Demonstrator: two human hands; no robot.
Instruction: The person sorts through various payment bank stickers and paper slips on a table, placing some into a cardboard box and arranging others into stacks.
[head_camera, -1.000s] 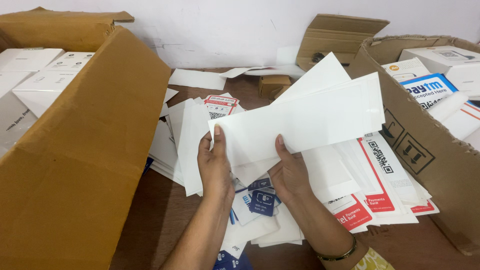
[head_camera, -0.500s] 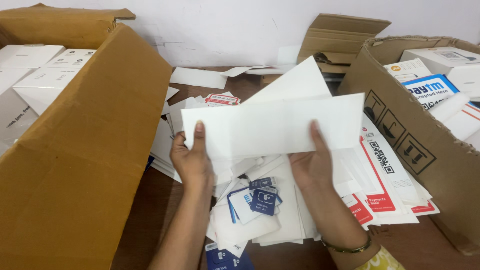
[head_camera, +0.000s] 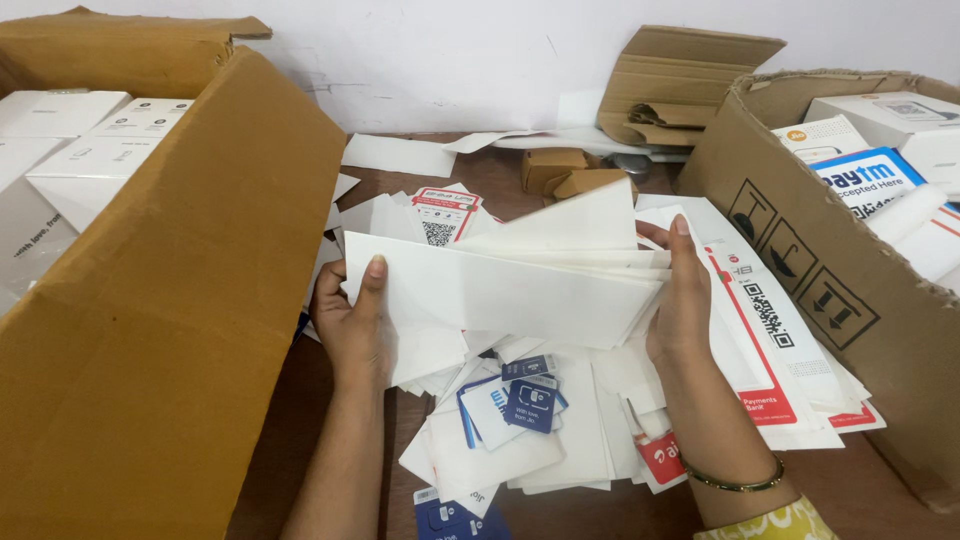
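Observation:
Both my hands hold a stack of long white paper strips (head_camera: 500, 285) level above the table. My left hand (head_camera: 352, 325) grips the stack's left end, thumb on top. At the stack's right end my right hand (head_camera: 680, 305) presses the edges together; a thin bangle sits on that wrist. Under the stack lies a loose pile of white sheets, small blue cards (head_camera: 527, 395) and red-and-white printed cards (head_camera: 762, 330).
A big open cardboard box (head_camera: 190, 290) with white cartons stands on the left. Another cardboard box (head_camera: 800, 260) holding white and blue packages is on the right. Small brown boxes (head_camera: 560, 172) and folded cardboard (head_camera: 680, 80) lie by the white wall.
The strips were fanned out and tilted up to the right; now they are gathered into a level stack. My hands have moved apart to its two ends, the right one turned edge-on.

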